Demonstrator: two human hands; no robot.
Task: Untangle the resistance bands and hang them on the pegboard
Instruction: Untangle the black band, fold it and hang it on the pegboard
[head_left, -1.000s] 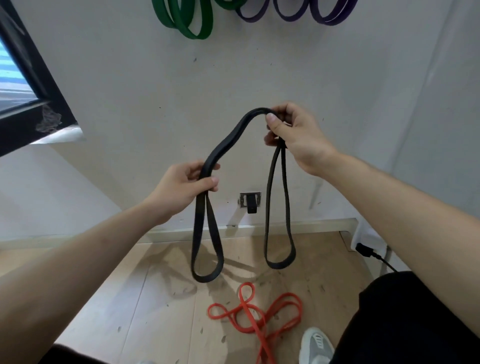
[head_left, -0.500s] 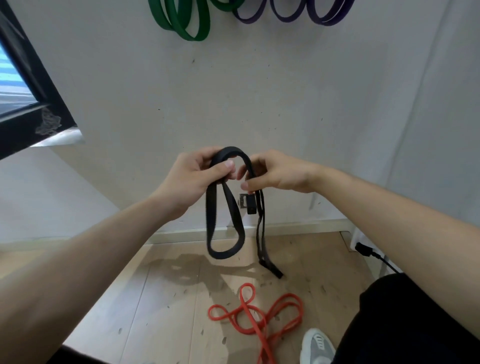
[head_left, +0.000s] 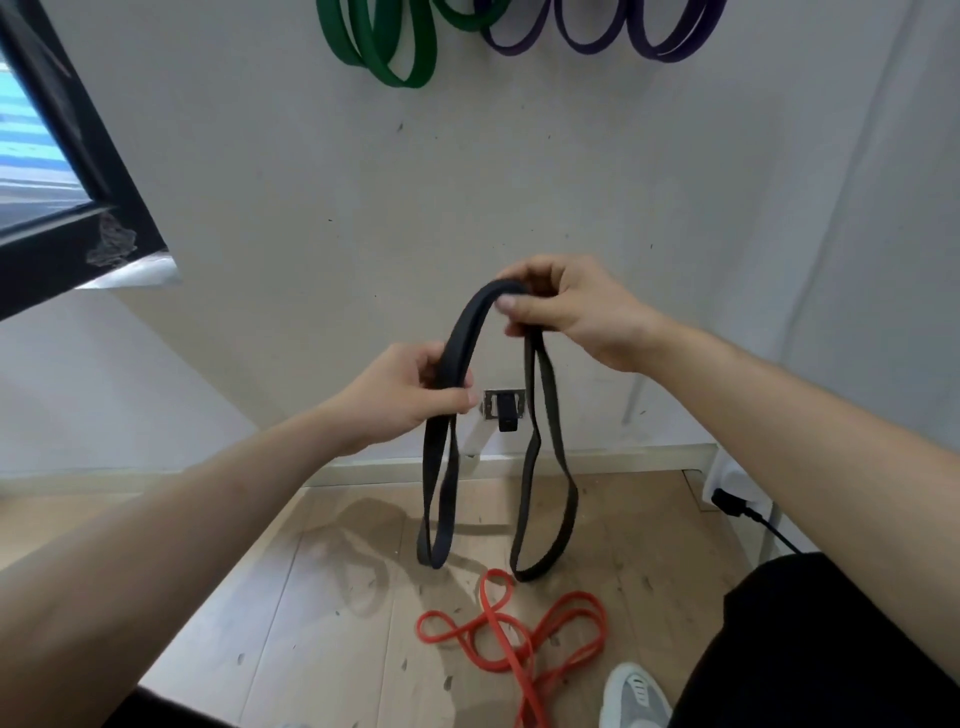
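I hold a black resistance band (head_left: 462, 338) in front of the wall with both hands. My left hand (head_left: 410, 400) grips it lower down, and a loop hangs below that fist. My right hand (head_left: 566, 312) pinches it higher and to the right, and a second loop (head_left: 545, 499) hangs from there. Between the hands the band arches. A red band (head_left: 509, 634) lies tangled on the wooden floor below. Green bands (head_left: 384, 47) and purple bands (head_left: 597, 31) hang on the wall at the top edge; their pegs are out of frame.
A wall socket with a black plug (head_left: 506, 410) sits low on the wall behind the black band. A dark window frame (head_left: 78, 171) juts in at the left. A black cable plug (head_left: 727, 501) lies at the right, and my grey shoe (head_left: 634, 696) stands near the red band.
My hands were close together half a second ago; the right hand has risen and moved right, so the black band spreads into an arch with two hanging loops again.
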